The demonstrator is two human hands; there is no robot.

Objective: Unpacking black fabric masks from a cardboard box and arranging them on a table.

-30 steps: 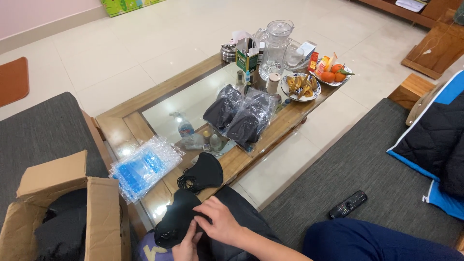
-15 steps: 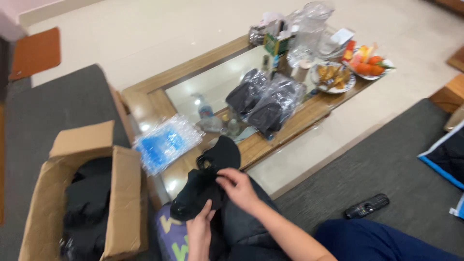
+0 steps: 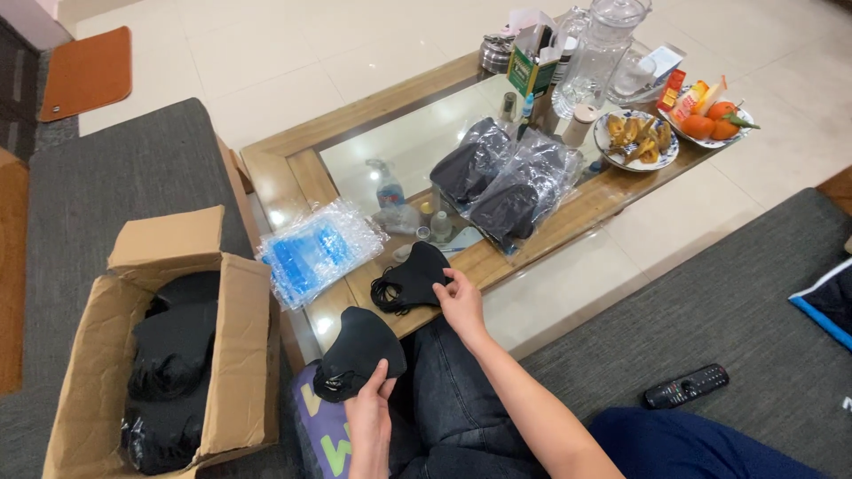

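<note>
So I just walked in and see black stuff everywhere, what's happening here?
A seated person holds one black fabric mask in the left hand. The right hand touches another mask on the wooden coffee table. A cardboard box of bagged black items sits alongside, with more packets on the table.

Blue packet stack [image 3: 315,250] and cardboard box [image 3: 169,355] crowd left

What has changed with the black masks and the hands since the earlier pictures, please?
The right hand has carried one black mask forward onto the table, splitting it from the other mask, which the left hand keeps. The cardboard box and bagged masks stayed put.
</note>
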